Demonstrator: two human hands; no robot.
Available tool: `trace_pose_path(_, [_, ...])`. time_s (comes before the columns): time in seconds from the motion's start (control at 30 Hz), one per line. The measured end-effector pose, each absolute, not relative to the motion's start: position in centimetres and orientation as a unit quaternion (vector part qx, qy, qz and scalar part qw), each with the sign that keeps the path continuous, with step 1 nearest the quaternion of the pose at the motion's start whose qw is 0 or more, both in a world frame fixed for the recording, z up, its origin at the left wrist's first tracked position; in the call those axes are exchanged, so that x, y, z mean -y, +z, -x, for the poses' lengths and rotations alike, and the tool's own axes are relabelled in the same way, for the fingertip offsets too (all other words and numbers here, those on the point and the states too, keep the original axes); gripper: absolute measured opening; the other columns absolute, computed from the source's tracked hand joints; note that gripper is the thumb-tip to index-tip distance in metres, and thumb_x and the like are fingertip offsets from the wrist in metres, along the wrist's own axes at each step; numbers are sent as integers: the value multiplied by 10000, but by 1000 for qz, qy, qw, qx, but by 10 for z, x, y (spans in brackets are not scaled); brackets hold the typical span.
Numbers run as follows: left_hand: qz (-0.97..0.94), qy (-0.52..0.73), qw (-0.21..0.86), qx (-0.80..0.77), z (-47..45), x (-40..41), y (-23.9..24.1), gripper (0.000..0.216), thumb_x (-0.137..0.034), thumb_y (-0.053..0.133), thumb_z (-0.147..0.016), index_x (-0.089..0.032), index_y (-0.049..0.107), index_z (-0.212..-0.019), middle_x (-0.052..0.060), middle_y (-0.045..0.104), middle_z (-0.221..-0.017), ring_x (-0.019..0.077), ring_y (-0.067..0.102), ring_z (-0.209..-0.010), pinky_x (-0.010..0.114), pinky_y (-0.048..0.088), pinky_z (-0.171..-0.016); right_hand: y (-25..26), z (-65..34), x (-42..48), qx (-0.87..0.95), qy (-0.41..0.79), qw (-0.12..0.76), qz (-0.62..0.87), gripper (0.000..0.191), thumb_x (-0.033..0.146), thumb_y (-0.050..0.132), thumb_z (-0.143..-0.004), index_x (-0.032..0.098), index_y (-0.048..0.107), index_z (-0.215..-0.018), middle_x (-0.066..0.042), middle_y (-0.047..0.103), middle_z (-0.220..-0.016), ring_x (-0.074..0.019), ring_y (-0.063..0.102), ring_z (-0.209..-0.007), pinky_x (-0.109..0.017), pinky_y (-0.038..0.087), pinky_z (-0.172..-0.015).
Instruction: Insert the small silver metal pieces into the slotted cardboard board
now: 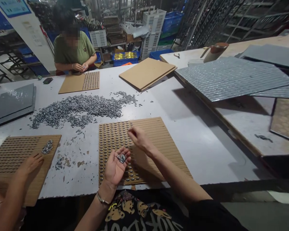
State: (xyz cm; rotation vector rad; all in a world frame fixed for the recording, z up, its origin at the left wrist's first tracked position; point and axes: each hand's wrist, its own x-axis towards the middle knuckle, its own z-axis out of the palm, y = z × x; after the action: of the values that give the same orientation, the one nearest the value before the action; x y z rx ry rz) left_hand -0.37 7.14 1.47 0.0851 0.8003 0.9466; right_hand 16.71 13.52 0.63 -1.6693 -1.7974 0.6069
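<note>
My left hand (115, 166) lies palm up over the near edge of a brown slotted board (159, 141) and cups a few small grey metal pieces (121, 158). My right hand (139, 139) hovers over the middle of the same board with its fingertips pinched together; whether a piece sits between them is too small to tell. The left part of the board has pieces set in its slots, the right part shows bare ribs. A large heap of the same grey pieces (79, 109) lies on the table beyond the board.
A co-worker's hand (30, 163) rests on another slotted board (16, 157) at the left. A person (72, 48) sits across the table at a third board (80, 81). Stacked brown boards (146, 73) and grey filled panels (231, 78) lie at the right.
</note>
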Motion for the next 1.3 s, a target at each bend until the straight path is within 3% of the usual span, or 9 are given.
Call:
trace_pose_path(0.1, [-30,448,816,-363,0,-70,20,390,-361,389,-965,-83,662,-987,132,698,-990,193,661,-906,344,534,-843,21,-156,-95,808,215,247,489,146,251,527,-929,212,667,-917,-38,629,-855,-160,540,-794,-255,374,-712])
trace_pose_path(0.27, [-16,401,840,-366,-9,-68,19,396,-342,387,-966,-79,677,-908,110,703,-887,156,654,-803,295,533,-805,20,-157,-63,845,127,159,495,89,190,578,-892,214,658,-926,-43,617,-829,-179,494,-773,-299,336,-721])
trace_pose_path(0.5, [-127,404,809,-406,-13,-65,13,88,-215,660,-804,-148,676,-858,53,671,-898,131,608,-779,219,508,-649,15,-169,-67,820,144,230,504,156,183,506,-921,174,581,-784,-40,577,-790,-166,487,-734,-283,349,-670])
trace_pose_path(0.6, [-173,358,806,-439,-8,-63,12,178,-304,733,-752,-164,626,-783,3,600,-722,77,517,-570,171,400,-470,20,-169,-68,799,190,279,498,156,190,490,-931,178,584,-807,-42,577,-803,-159,506,-741,-269,371,-668])
trace_pose_path(0.7, [-206,351,796,-448,-4,-60,10,266,-340,766,-717,-157,588,-793,-26,544,-669,44,449,-517,140,302,-419,23,-168,-62,762,269,314,498,119,217,517,-923,183,594,-839,-31,596,-801,-147,530,-738,-250,391,-659])
trace_pose_path(0.83, [-245,374,767,-461,-5,-57,8,327,-364,784,-692,-148,584,-835,-32,533,-667,41,440,-517,141,282,-407,17,-166,-58,692,340,334,542,127,249,568,-886,183,604,-784,-3,618,-725,-132,546,-678,-232,379,-604])
trace_pose_path(0.97, [-191,404,767,-460,-8,-60,8,337,-334,794,-683,-139,607,-885,14,605,-762,59,507,-581,142,342,-434,2,-176,-88,653,317,343,597,187,249,528,-880,178,587,-717,12,604,-668,-120,521,-620,-222,365,-577])
trace_pose_path(1.1, [-153,390,790,-448,-7,-62,6,279,-317,748,-732,-118,633,-891,55,635,-785,79,539,-590,151,365,-424,-10,-195,-142,591,246,265,721,204,266,517,-878,177,622,-726,-9,648,-715,-135,560,-673,-224,373,-617])
trace_pose_path(1.3, [-153,372,802,-442,-5,-59,1,261,-305,742,-738,-116,636,-886,36,618,-736,69,510,-538,151,349,-393,-21,-192,-174,564,237,195,766,218,282,528,-863,189,655,-712,-31,658,-671,-154,574,-640,-236,357,-595])
